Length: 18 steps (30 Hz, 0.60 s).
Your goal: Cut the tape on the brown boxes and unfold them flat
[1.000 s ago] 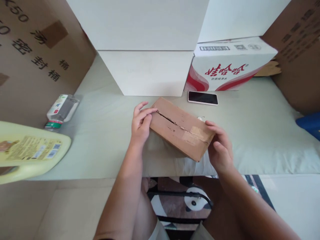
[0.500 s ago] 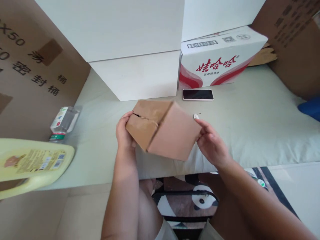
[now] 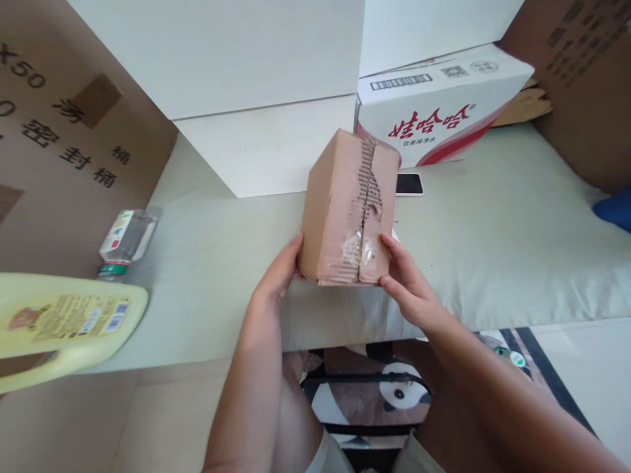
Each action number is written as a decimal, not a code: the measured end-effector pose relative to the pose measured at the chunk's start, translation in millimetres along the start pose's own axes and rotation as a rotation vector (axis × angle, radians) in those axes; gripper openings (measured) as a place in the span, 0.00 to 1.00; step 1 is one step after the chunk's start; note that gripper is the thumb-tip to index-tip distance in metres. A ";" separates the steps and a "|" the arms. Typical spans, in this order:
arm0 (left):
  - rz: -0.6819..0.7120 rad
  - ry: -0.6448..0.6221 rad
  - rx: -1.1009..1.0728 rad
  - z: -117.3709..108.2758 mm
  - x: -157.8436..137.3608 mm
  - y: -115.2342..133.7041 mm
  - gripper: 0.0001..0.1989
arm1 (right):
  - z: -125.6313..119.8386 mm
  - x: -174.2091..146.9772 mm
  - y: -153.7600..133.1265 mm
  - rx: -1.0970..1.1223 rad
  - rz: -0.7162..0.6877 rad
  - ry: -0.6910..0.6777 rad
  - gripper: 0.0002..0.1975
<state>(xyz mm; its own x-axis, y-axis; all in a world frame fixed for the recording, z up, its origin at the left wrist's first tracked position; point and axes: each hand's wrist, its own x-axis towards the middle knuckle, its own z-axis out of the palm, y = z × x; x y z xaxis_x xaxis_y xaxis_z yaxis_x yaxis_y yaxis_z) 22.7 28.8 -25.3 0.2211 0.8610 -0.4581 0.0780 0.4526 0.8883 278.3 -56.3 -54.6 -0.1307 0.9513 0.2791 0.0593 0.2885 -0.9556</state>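
Observation:
A small brown cardboard box is held tilted between my two hands, above the pale green surface. Its face with a torn centre seam and bits of clear tape is turned toward me. My left hand grips the lower left side, with its fingertips partly hidden. Thumb and fingers of my right hand press on the lower right edge. Behind the box, a phone lies partly covered. A tiny white item peeks out beside the box's right edge, mostly hidden.
Large white boxes and a white-and-red water carton stand at the back. To the left are a big printed carton, a clear bottle lying down and a yellow jug. Something blue sits at the far right.
The box has been turned in my hands, so its torn, taped seam now faces me. It has risen and shifted right, covering part of the phone. My left hand moved right.

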 end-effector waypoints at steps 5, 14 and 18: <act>-0.187 -0.373 0.454 -1.3 -4.3 2.0 0.36 | -7.0 3.2 2.8 -0.007 0.017 0.195 0.23; 0.712 0.239 -0.051 -12.9 19.7 -2.3 0.39 | -11.4 9.9 -30.6 -0.045 0.068 -0.169 0.19; 0.698 0.180 -0.001 -10.4 15.3 -0.3 0.32 | -20.0 12.9 -25.3 -0.569 0.348 0.138 0.18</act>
<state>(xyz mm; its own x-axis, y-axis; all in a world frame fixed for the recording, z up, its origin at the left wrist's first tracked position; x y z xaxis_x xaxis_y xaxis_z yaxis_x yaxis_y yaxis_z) 15.9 44.3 -33.0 0.0554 0.9743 0.2182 -0.0243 -0.2172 0.9758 294.9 -49.1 -25.0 0.1154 0.9933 0.0102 0.5916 -0.0605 -0.8040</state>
